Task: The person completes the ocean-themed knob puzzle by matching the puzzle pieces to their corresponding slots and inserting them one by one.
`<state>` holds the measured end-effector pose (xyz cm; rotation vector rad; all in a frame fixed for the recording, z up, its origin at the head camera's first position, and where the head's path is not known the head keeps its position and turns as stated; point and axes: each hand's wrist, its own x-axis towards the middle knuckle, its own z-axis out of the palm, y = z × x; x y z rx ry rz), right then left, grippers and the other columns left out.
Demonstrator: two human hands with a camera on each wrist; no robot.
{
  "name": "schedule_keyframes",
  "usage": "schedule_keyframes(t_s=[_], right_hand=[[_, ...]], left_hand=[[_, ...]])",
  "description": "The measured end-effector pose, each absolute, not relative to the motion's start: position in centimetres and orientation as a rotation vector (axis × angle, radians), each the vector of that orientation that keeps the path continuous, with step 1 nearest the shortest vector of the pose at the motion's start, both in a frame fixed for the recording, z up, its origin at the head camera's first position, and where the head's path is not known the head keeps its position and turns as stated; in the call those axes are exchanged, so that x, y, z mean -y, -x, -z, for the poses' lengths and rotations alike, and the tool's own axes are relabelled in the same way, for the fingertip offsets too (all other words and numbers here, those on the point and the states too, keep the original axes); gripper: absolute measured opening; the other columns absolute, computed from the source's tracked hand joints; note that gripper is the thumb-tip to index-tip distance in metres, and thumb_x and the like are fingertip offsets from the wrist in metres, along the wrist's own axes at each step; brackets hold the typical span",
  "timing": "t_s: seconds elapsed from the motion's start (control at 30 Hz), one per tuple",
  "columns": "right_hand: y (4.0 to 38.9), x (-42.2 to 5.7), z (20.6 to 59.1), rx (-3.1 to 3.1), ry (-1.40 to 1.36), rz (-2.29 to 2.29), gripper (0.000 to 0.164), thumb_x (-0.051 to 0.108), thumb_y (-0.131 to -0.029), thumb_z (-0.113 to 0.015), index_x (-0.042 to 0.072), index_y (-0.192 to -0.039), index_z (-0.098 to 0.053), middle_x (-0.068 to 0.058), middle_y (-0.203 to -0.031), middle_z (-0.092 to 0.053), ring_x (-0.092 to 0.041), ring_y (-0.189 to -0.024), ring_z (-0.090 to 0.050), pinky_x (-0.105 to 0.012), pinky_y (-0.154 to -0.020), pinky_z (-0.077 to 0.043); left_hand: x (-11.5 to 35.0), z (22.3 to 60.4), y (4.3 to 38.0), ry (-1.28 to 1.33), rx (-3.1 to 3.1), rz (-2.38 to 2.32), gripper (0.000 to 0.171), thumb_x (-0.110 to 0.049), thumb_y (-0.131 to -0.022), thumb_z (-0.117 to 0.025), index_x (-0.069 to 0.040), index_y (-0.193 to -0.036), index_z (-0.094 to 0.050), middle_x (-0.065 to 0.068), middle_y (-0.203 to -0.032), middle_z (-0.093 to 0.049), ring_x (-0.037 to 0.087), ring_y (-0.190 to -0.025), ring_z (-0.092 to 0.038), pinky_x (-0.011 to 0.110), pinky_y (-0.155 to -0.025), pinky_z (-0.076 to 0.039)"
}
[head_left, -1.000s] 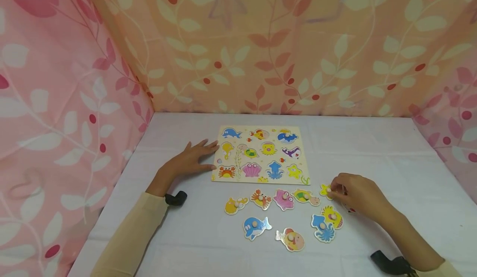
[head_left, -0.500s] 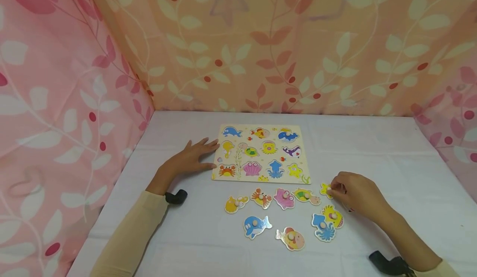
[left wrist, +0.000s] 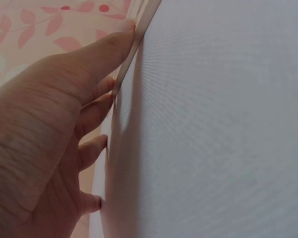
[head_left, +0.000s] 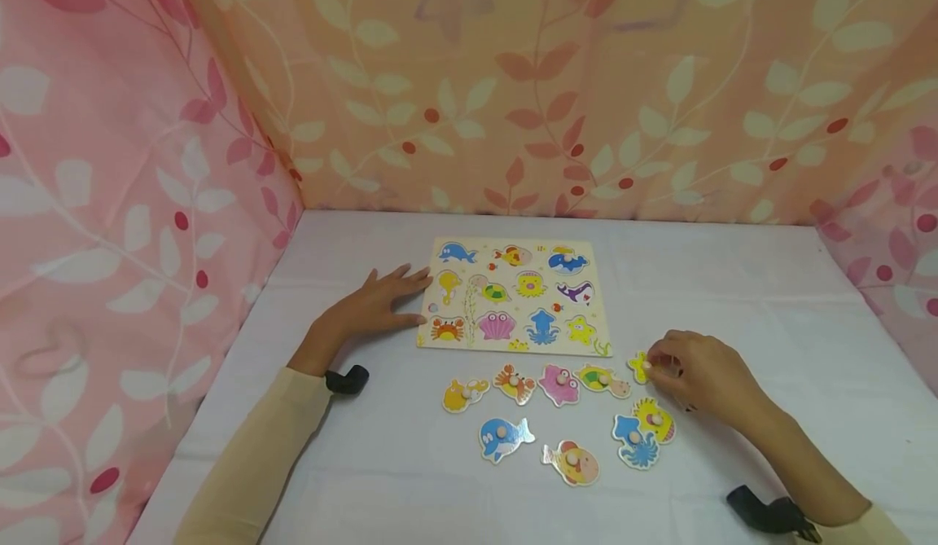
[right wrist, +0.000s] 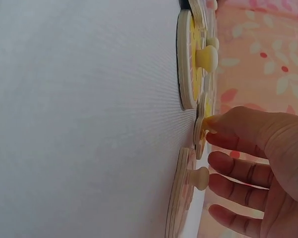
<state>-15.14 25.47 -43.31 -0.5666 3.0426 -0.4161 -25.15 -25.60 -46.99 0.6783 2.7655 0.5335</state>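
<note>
My left hand lies with spread fingers at the left edge of a wooden puzzle board printed with sea animals; in the left wrist view its thumb touches the board's edge. With thumb and index finger, my right hand pinches the yellow starfish puzzle piece, just off the board's lower right corner. In the right wrist view that starfish piece stands close over the cloth, its knob hidden by the fingers. A knobbed piece lies beside the curled fingers, mostly covered by the hand in the head view.
Several knobbed pieces lie in front of the board: seahorse, crab, pink shell, turtle, blue dolphin, fish. A blue squid overlaps a yellow octopus. A blue whale piece sits in the board.
The head view has tipped down a little, so everything sits slightly higher in it. The left hand stays at the board, and the right hand keeps its pinch on the starfish piece.
</note>
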Motion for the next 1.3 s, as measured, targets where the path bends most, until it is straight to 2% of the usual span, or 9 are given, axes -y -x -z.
schedule_keyframes(t_s=[0.17, 0.3, 0.57, 0.73, 0.97, 1.3], right_hand=[[15.2, -25.4, 43.3, -3.038, 0.582, 0.421, 0.020, 0.023, -0.080, -0.087, 0.012, -0.095, -0.078, 0.009, -0.076, -0.061, -0.013, -0.071, -0.051, -0.031, -0.063, -0.046], [15.3, -25.3, 43.4, -3.033, 0.567, 0.415, 0.022, 0.024, -0.080, -0.087, 0.012, -0.095, -0.078, 0.008, -0.077, -0.063, -0.014, -0.072, -0.052, -0.034, -0.065, -0.048], [15.4, -25.3, 43.3, -3.046, 0.586, 0.419, 0.022, 0.024, -0.080, -0.088, 0.011, -0.095, -0.078, 0.002, -0.086, -0.070, -0.018, -0.078, -0.060, -0.047, -0.075, -0.056], [15.5, -25.2, 43.1, -3.077, 0.652, 0.447, 0.020, 0.023, -0.080, -0.087, 0.012, -0.095, -0.079, 0.003, -0.088, -0.071, -0.022, -0.085, -0.065, -0.053, -0.081, -0.057], [16.4, -24.6, 42.4, -3.088, 0.727, 0.422, 0.017, 0.021, -0.082, -0.085, 0.012, -0.094, -0.079, 0.007, -0.081, -0.068, -0.022, -0.083, -0.064, -0.051, -0.079, -0.058], [19.3, -22.3, 41.1, -3.006, 0.876, 0.400, 0.014, 0.022, -0.083, -0.085, 0.015, -0.094, -0.081, 0.006, -0.085, -0.071, -0.020, -0.084, -0.065, -0.045, -0.079, -0.058]], left_hand=[[25.6, 46.9, 25.2, -0.671, -2.763, -0.536, 0.087, -0.069, -0.088, -0.064, -0.030, -0.159, -0.033, -0.015, -0.166, -0.023, 0.022, -0.157, -0.005, 0.065, -0.120, 0.005], [25.6, 46.9, 25.2, -0.675, -2.763, -0.531, 0.085, -0.065, -0.090, -0.065, -0.029, -0.159, -0.033, -0.015, -0.166, -0.023, 0.023, -0.157, -0.006, 0.066, -0.119, 0.005], [25.6, 46.9, 25.3, -0.676, -2.763, -0.540, 0.083, -0.062, -0.091, -0.066, -0.028, -0.159, -0.033, -0.013, -0.166, -0.024, 0.024, -0.157, -0.006, 0.066, -0.119, 0.005], [25.6, 46.9, 25.3, -0.669, -2.759, -0.536, 0.084, -0.064, -0.090, -0.065, -0.029, -0.159, -0.033, -0.014, -0.166, -0.023, 0.023, -0.157, -0.005, 0.065, -0.119, 0.005], [25.5, 46.6, 25.2, -0.664, -2.763, -0.534, 0.084, -0.062, -0.090, -0.066, -0.029, -0.159, -0.033, -0.014, -0.166, -0.023, 0.024, -0.157, -0.005, 0.065, -0.119, 0.006], [25.4, 46.5, 25.1, -0.670, -2.752, -0.550, 0.084, -0.062, -0.090, -0.067, -0.027, -0.159, -0.034, -0.012, -0.166, -0.024, 0.026, -0.157, -0.005, 0.066, -0.119, 0.006]])
